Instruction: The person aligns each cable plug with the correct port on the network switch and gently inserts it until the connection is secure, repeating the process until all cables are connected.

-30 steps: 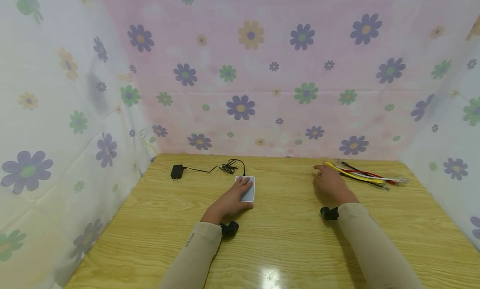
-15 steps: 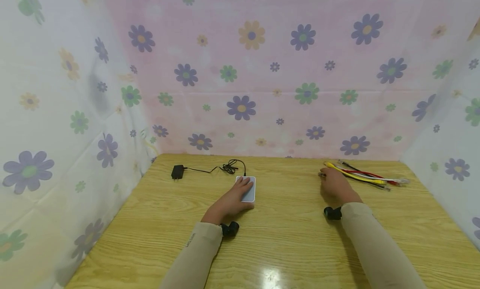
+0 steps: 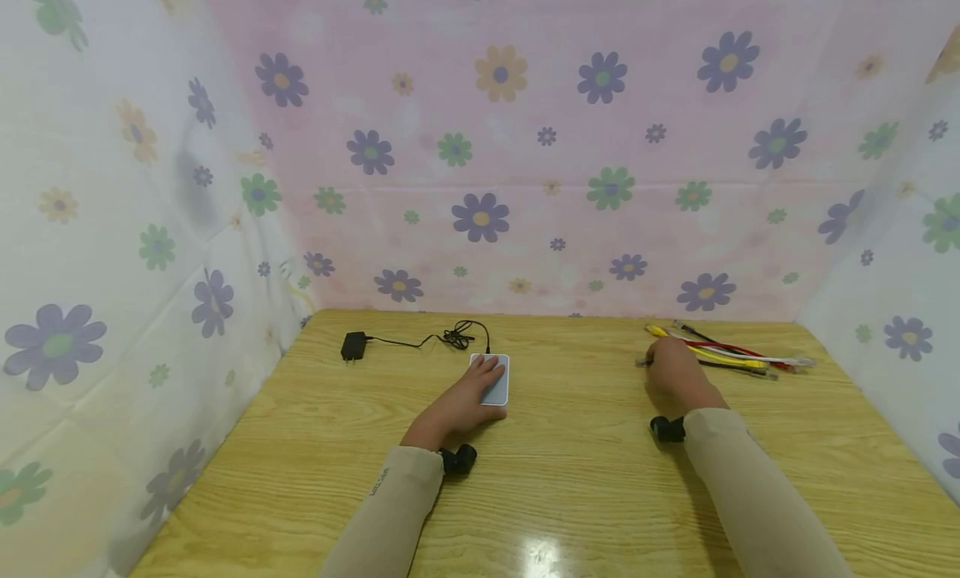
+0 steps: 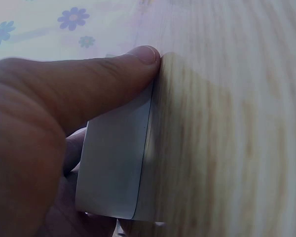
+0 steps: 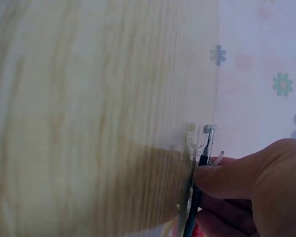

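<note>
Black cable | axis left-right, plug leftward | right hand pinches it | left hand grips white box

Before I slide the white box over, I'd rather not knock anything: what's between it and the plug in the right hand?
In the head view, only bare tabletop lies between the white box and the plug in the right hand.

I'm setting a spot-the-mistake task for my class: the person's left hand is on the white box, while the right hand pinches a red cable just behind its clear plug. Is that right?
Not quite: the cable is black, not red, as the right wrist view shows. The right hand does pinch it just behind its clear plug, and the left hand is on the white box.
</note>
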Action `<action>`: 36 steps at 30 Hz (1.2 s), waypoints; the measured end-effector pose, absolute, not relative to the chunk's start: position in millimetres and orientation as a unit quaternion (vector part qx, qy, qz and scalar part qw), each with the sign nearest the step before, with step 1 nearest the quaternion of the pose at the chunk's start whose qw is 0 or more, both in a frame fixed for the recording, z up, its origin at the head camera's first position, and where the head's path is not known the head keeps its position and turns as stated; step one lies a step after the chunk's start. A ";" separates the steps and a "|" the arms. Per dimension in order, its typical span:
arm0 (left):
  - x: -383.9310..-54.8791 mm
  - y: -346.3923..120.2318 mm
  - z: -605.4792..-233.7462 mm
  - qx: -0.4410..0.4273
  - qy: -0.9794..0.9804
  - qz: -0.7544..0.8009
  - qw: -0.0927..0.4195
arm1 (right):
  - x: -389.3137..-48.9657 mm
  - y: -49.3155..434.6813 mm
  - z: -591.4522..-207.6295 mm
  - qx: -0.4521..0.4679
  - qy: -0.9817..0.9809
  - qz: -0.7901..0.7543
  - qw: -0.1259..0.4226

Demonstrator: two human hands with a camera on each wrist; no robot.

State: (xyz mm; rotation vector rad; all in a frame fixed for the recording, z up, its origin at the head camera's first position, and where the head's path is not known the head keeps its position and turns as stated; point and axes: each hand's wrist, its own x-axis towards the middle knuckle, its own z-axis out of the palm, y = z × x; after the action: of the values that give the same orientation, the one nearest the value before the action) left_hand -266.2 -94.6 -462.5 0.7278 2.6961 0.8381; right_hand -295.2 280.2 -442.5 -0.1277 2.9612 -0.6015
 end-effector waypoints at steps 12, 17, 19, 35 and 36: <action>-264.5 -95.2 -459.9 0.246 0.916 0.294 0.119 | -294.2 276.9 -449.0 -0.072 0.982 -0.172 0.030; -265.2 -95.9 -461.9 0.247 0.915 0.296 0.119 | -292.3 273.1 -451.2 -0.092 0.983 -0.159 0.016; -265.1 -96.1 -462.3 0.247 0.914 0.299 0.118 | -290.8 270.9 -451.6 -0.095 0.983 -0.159 0.011; -266.2 -95.8 -464.0 0.242 0.911 0.312 0.119 | -280.0 252.0 -451.7 -0.106 0.977 -0.185 -0.005; -266.4 -95.7 -464.1 0.242 0.912 0.310 0.119 | -280.0 250.8 -452.3 -0.108 0.977 -0.187 -0.005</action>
State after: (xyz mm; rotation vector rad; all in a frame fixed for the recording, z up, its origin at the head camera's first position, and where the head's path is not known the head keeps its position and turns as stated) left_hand -266.4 -95.7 -464.1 0.7086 2.6657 0.9064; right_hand -280.0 250.8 -452.3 -0.3394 3.0773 -0.5879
